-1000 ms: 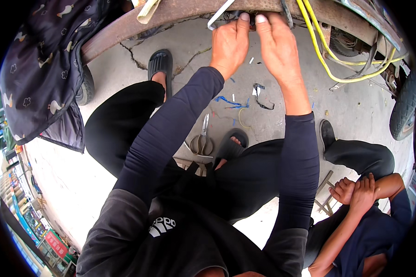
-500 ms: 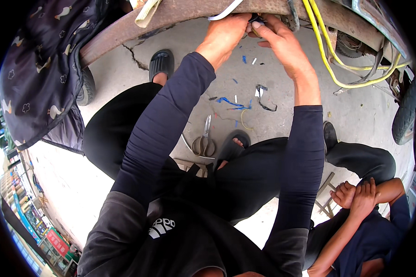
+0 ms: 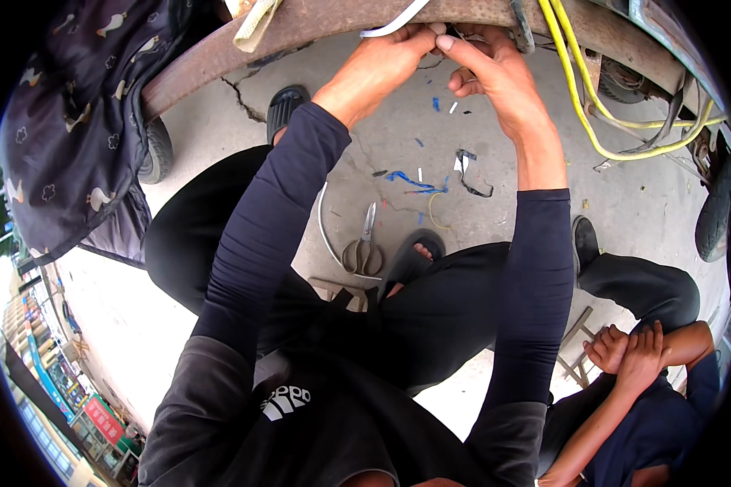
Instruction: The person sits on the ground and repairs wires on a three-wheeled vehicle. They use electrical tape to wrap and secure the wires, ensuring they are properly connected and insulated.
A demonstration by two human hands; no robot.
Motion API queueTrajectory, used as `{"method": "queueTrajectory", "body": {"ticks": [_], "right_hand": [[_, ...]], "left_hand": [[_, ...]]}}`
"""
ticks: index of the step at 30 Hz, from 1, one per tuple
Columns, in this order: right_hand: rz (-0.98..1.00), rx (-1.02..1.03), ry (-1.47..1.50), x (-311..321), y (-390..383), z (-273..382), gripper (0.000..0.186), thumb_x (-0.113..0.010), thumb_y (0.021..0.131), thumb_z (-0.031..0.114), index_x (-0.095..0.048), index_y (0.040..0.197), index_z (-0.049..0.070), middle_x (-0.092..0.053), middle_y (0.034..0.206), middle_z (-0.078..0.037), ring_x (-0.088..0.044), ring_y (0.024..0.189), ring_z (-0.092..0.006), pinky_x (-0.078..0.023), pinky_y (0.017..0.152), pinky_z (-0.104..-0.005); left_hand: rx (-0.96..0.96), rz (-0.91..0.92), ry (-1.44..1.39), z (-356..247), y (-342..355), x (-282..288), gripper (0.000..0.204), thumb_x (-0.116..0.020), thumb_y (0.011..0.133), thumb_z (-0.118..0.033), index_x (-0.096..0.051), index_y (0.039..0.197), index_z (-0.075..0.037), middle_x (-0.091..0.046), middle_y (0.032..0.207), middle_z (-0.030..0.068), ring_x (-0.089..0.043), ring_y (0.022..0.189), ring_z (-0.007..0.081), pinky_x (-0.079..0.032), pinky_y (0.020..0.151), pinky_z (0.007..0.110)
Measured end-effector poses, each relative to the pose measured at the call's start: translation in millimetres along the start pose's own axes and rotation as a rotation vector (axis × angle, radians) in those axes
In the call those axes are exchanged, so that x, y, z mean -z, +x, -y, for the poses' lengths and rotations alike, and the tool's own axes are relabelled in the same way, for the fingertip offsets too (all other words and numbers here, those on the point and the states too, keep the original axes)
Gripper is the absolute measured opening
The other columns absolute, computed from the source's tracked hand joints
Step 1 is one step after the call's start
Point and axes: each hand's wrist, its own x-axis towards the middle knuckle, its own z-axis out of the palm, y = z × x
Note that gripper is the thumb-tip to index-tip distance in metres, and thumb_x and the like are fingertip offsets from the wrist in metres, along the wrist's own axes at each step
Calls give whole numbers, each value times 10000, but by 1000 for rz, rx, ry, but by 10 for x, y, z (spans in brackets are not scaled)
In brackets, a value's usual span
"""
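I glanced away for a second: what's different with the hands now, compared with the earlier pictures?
The left hand has swung left, its wrist farther out. The right hand has turned, with curled fingers now showing below its thumb. Whether anything was gripped or released is hidden. Unchanged: the scissors lie on the ground, and another person's hands stay crossed.

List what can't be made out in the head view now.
- Anything held between the left hand and right hand: head view, covered by the hands themselves.
- Upper end of the white strip: head view, cut off by the top edge.
- Upper ends of the yellow cable: head view, same edge.
- Material of the dark scrap: head view, too small.
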Motion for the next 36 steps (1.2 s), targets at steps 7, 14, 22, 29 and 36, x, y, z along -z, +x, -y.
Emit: {"method": "queueTrajectory", "body": {"ticks": [7, 14, 22, 29, 36], "right_hand": [[144, -91, 263, 99, 172, -171, 393, -684, 935, 412, -676, 1136, 74, -676, 973, -34, -633, 711, -108, -516, 661, -264], [144, -120, 499, 211, 263, -397, 365, -576, 992, 402, -680, 1083, 64, -721, 923, -70, -654, 741, -135, -535, 659, -284], [-15, -84, 184, 23, -78, -6, 435, -736, 884, 448, -689, 1085, 65, -709, 924, -64, -644, 733, -113, -525, 645, -278], [-312, -44, -443, -300, -385, 379, 721, -795, 775, 571, -715, 1093, -71, -738, 909, -136, -704, 838, -224, -544, 764, -338], [-207, 302, -568, -154, -527, 313, 398, -577, 963, 329, -669, 1081, -40, -674, 973, -283, -642, 1003, -455, -499, 896, -504]], "left_hand": [[-171, 28, -59, 71, 82, 14, 378, -607, 1018, -336, -667, 1203, -12, -627, 944, -4, -417, 726, 79, -347, 662, 261], [-304, -235, 168, 202, 57, -106, 267, -664, 989, -244, -728, 1094, -7, -736, 937, 101, -641, 824, 196, -511, 788, 346], [-601, -532, 459, 316, -12, -297, 197, -693, 939, -255, -754, 974, -71, -716, 784, 149, -676, 667, 307, -531, 630, 409], [-672, -605, 686, 421, -157, -440, 98, -718, 847, -203, -745, 832, -110, -711, 771, 144, -686, 696, 376, -547, 608, 469], [-603, -527, 446, 232, -347, -563, 272, -639, 929, -279, -710, 822, -39, -697, 797, 198, -658, 713, 433, -527, 623, 486]]}}
